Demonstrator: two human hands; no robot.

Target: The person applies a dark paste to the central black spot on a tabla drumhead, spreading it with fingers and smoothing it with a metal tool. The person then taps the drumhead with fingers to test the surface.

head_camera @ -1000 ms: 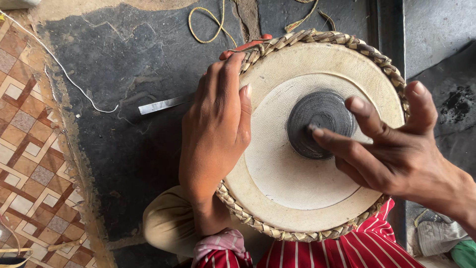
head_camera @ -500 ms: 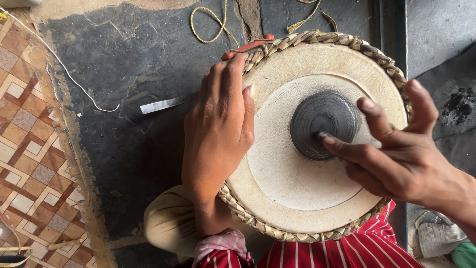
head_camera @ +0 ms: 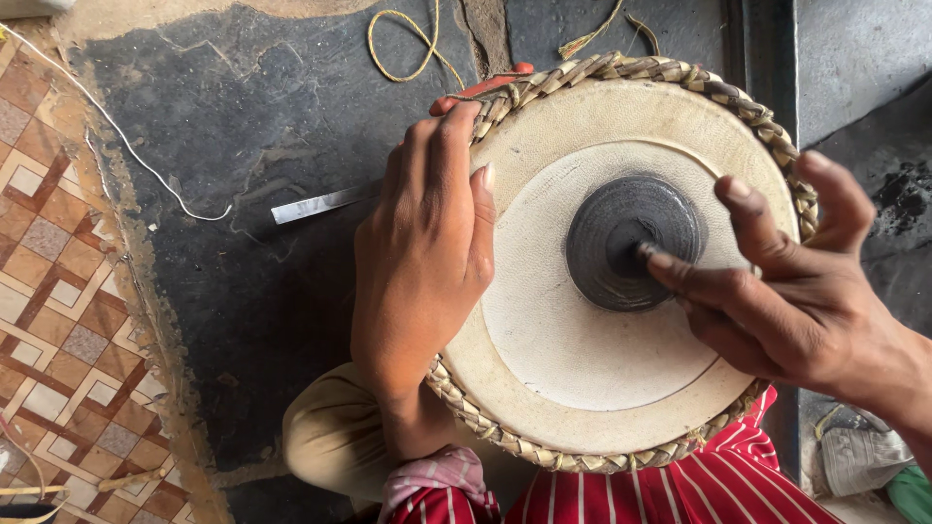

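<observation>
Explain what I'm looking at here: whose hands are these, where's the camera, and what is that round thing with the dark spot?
The camera sits on a person's head and looks straight down at their own bare hands. Between them lies a drum, head up: a pale skin with a dark round patch in the middle and a braided rim. The left hand rests flat on the drum's left edge. The right hand presses a fingertip onto the patch. Neither hand holds a tool. On the dark floor beside the drum lie a flat metal strip, a yellow cord and a white string. Patterned tiles show at left.
</observation>
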